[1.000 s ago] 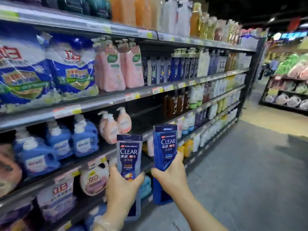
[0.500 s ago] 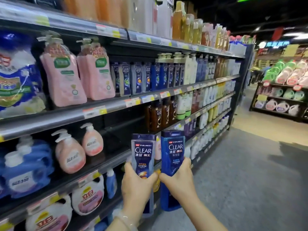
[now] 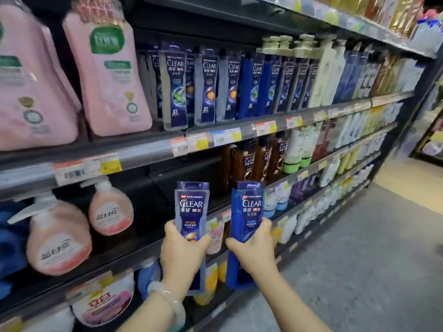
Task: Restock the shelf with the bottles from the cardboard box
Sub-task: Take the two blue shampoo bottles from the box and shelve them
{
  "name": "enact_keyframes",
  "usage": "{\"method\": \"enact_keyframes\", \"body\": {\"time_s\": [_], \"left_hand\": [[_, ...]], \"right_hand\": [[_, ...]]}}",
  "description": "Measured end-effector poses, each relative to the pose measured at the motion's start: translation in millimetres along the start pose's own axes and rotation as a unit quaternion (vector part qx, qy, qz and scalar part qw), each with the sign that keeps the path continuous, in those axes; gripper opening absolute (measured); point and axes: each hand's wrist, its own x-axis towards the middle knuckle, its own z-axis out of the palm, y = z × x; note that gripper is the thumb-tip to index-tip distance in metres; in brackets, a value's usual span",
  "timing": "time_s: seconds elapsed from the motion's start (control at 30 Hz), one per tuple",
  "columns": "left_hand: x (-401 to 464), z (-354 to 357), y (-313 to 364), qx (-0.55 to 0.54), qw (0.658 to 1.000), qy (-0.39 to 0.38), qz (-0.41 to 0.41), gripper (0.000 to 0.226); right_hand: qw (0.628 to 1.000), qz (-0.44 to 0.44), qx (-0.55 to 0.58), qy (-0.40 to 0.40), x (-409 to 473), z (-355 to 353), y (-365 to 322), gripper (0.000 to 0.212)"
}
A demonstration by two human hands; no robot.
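Observation:
My left hand [image 3: 183, 255] grips a grey-blue CLEAR shampoo bottle [image 3: 191, 209] upright, cap up. Just to its right, my right hand [image 3: 253, 251] grips a bright blue CLEAR bottle [image 3: 248, 212], also upright. Both bottles are held in front of a dark gap in the middle shelf [image 3: 167, 188]. One level higher, a row of matching CLEAR bottles [image 3: 206, 85] stands on the upper shelf [image 3: 148, 152]. The cardboard box is out of view.
Pink refill pouches [image 3: 107, 75] fill the upper shelf's left end. Pink pump soap bottles [image 3: 60, 236] stand left of the gap, brown CLEAR bottles [image 3: 256, 159] to its right. Shelving runs on to the right beside the grey aisle floor [image 3: 359, 259].
The view has closed in on the shelving and shifted right along it. Both hands still hold their bottles side by side, now nearer the shelf gap.

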Motion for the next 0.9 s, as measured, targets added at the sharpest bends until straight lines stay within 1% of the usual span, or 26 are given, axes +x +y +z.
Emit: {"method": "enact_keyframes", "body": {"time_s": [0.17, 0.33, 0.43, 0.5, 0.53, 0.67, 0.73, 0.8, 0.9], "left_hand": [[44.9, 25.3, -11.0, 0.037, 0.996, 0.064, -0.05, 0.053], [91.5, 46.5, -18.5, 0.065, 0.977, 0.156, -0.134, 0.055], [113.2, 58.2, -18.5, 0.062, 0.968, 0.187, -0.155, 0.061], [122.8, 65.7, -17.6, 0.045, 0.965, 0.209, -0.15, 0.07], [127.2, 68.8, -16.8, 0.039, 0.965, 0.216, -0.145, 0.07], [146.9, 77.9, -13.4, 0.038, 0.963, 0.226, -0.145, 0.052], [156.0, 82.3, -11.3, 0.048, 0.961, 0.236, -0.137, 0.05], [162.6, 86.8, -8.5, 0.057, 0.96, 0.239, -0.133, 0.054], [169.5, 93.3, -14.5, 0.049, 0.962, 0.245, -0.113, 0.054]], "right_hand": [[0.997, -0.007, 0.008, -0.081, 65.5, 35.8, 9.1, 0.058], [0.985, -0.02, 0.029, -0.167, 129.1, 75.4, 22.4, 0.06], [0.978, -0.032, 0.02, -0.204, 167.4, 85.7, 18.7, 0.058], [0.975, -0.06, 0.036, -0.209, 192.7, 91.0, 12.7, 0.058], [0.975, -0.071, 0.046, -0.207, 205.0, 93.7, 9.0, 0.059], [0.973, -0.1, 0.094, -0.185, 249.2, 108.2, 2.2, 0.065], [0.973, -0.112, 0.109, -0.171, 263.7, 116.4, 4.3, 0.07], [0.973, -0.11, 0.122, -0.161, 273.5, 124.4, 7.9, 0.071], [0.973, -0.089, 0.137, -0.162, 282.6, 136.4, 18.4, 0.077]]}}
